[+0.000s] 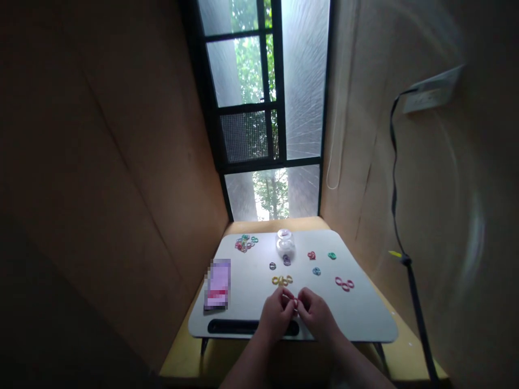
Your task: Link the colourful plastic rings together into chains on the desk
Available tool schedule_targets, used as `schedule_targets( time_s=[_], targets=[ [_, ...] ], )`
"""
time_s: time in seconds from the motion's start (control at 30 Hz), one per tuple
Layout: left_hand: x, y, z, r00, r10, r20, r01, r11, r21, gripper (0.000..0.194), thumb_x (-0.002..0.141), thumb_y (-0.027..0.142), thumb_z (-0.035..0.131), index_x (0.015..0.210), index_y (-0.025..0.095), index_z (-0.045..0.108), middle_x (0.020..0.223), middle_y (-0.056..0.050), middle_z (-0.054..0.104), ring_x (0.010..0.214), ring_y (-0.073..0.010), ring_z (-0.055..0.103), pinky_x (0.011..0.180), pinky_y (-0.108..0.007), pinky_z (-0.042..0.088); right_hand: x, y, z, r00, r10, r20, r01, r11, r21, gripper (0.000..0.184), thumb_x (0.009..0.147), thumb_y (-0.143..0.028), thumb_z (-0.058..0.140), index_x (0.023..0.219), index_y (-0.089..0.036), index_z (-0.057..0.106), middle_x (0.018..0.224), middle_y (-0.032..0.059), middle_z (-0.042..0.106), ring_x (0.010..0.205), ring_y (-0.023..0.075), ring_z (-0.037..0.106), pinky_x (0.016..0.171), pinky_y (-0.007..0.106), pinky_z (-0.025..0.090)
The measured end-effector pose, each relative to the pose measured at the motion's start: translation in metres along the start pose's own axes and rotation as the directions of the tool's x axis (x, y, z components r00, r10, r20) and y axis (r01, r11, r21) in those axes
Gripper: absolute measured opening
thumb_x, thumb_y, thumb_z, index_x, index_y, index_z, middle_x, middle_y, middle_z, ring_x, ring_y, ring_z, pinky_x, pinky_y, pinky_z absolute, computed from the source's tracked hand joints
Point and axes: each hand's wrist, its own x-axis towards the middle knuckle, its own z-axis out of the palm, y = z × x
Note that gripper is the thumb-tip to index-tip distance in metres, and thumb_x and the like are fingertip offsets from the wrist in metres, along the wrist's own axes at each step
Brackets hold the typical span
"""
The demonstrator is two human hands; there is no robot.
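Note:
My left hand (276, 312) and my right hand (315, 309) meet over the front middle of a white lap table (247, 292). Their fingertips pinch a small pinkish-red ring (295, 303), probably a hair tie, mostly covered by the fingers. Just beyond lies a row of yellow rings (283, 281). Pink rings (344, 283) form a group to the right. Farther back are small bunches of blue (317, 271), red (311, 255), green (332, 255), dark grey (272, 266) and purple rings (286, 260). A mixed-colour pile (245, 243) lies at the back left.
A clear jar (286, 246) sits at the table's back, behind the purple rings. On the left lies a blurred purple phone-like object (218, 283). A black slot (233, 326) runs along the front edge. Walls flank both sides, and a cable (394, 178) hangs at right.

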Motion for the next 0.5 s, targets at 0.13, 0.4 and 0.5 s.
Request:
schedule_targets(
  time_s=[0.13, 0.4, 0.5],
  targets=[
    [-0.0024, 0.0072, -0.0004, 1.0, 0.019, -0.01, -0.018, 0.996, 0.09, 0.005, 0.083, 0.022, 0.055, 0.084, 0.019, 0.057, 0.067, 0.0, 0.067, 0.06, -0.0143, 0.063, 0.055, -0.022, 0.044, -0.0009, -0.0042, -0.0009, 1.0, 0.004, 0.003, -0.004, 1.0, -0.022, 0.016, 0.085, -0.029, 0.048, 0.071, -0.022, 0.047, 0.061, -0.0035, 0.053, 0.056, 0.0133, 0.05, 0.054, 0.024, 0.034],
    [-0.0037, 0.0068, 0.0004, 0.999, 0.031, -0.015, -0.027, 0.976, 0.217, 0.006, 0.085, 0.021, 0.051, 0.086, 0.02, 0.057, 0.072, 0.0, 0.066, 0.066, -0.0154, 0.062, 0.062, -0.025, 0.043, -0.0022, -0.0096, -0.0026, 1.0, -0.008, 0.018, 0.009, 0.998, -0.061, 0.016, 0.085, -0.027, 0.047, 0.07, -0.021, 0.046, 0.062, -0.0029, 0.055, 0.059, 0.0137, 0.051, 0.056, 0.025, 0.033],
    [-0.0061, 0.0064, 0.0002, 0.999, 0.05, 0.001, -0.049, 0.962, 0.269, 0.008, 0.086, 0.02, 0.049, 0.088, 0.021, 0.057, 0.075, 0.0, 0.066, 0.07, -0.0158, 0.061, 0.066, -0.026, 0.042, -0.0025, -0.0102, -0.0025, 1.0, -0.008, 0.027, 0.011, 0.995, -0.095, 0.016, 0.085, -0.027, 0.047, 0.07, -0.021, 0.046, 0.063, -0.0023, 0.055, 0.06, 0.014, 0.052, 0.057, 0.025, 0.033]
  ],
)
